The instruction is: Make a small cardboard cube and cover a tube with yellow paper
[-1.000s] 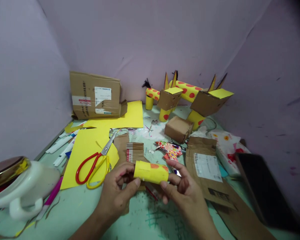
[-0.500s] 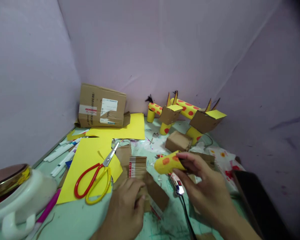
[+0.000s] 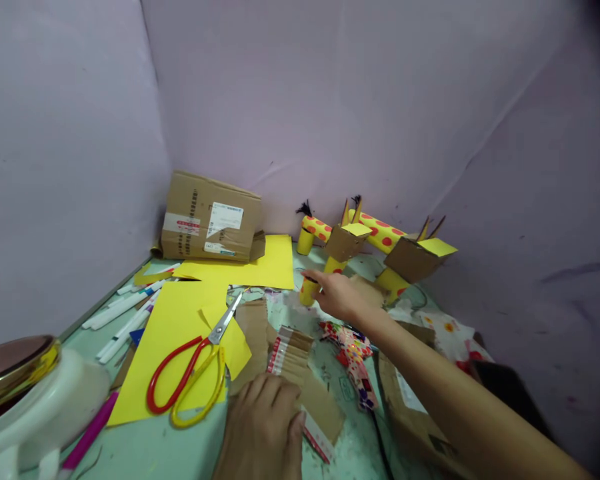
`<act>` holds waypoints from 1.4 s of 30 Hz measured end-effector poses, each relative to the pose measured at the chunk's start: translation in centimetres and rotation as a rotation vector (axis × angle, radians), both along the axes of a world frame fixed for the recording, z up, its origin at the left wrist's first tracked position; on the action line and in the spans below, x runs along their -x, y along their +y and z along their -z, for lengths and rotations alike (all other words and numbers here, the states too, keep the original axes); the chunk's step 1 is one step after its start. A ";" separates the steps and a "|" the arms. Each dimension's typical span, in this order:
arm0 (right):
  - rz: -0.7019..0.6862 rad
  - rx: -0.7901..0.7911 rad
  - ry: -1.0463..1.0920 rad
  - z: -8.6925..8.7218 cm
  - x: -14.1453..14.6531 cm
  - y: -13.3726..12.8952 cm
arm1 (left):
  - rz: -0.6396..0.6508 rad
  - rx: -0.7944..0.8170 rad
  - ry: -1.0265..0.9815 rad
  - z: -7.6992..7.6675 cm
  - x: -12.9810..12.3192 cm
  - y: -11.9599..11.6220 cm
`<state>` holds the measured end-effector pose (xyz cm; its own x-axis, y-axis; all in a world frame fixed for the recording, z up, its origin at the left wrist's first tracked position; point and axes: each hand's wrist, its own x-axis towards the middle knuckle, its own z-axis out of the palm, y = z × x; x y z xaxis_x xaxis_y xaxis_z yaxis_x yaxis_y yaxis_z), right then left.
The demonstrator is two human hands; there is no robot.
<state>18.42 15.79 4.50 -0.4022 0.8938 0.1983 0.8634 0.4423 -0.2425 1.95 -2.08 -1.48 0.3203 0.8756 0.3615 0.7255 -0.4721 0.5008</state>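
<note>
My right hand (image 3: 340, 295) reaches forward over the table and pinches the top rim of a small yellow tube (image 3: 307, 293), which stands upright. My left hand (image 3: 265, 423) lies palm down at the near edge of some cut corrugated cardboard pieces (image 3: 300, 360), its thumb a little apart. Under my right forearm is a flower-patterned glue gun (image 3: 357, 363) with a black cord. Scissors (image 3: 214, 340) with one red and one yellow handle lie spread on a yellow paper sheet (image 3: 173, 320), left of my left hand.
Two giraffe-like figures (image 3: 347, 240) of spotted yellow tubes and cardboard boxes stand at the back right. A cardboard box (image 3: 210, 217) leans at the back left. White markers (image 3: 125, 317) and a white lidded pot (image 3: 70, 387) are left; a dark phone-like object (image 3: 510, 393) is right.
My right hand has moved forward and left, bringing the yellow tube from a tilted position in the air to upright near the table. The glue gun is now more exposed. My left hand stays on the cardboard.
</note>
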 end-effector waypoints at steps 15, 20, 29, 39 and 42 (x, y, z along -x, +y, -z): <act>0.223 -0.022 -0.006 -3.7 -3.3 -0.7 | -0.118 -0.245 -0.171 1.0 0.1 0.5; 0.254 0.062 -0.081 -2.7 -0.4 -0.3 | -0.132 -0.258 -0.181 1.5 0.1 0.7; 0.053 0.223 -0.250 -2.0 0.4 1.9 | -0.106 -0.172 -0.078 -0.6 0.8 0.4; -0.216 0.154 -0.180 -1.4 -0.8 2.7 | -0.099 -0.087 -0.068 -1.0 0.5 0.4; -0.231 0.149 -0.188 -1.3 -0.5 2.8 | -0.096 -0.085 -0.073 -1.3 0.5 0.3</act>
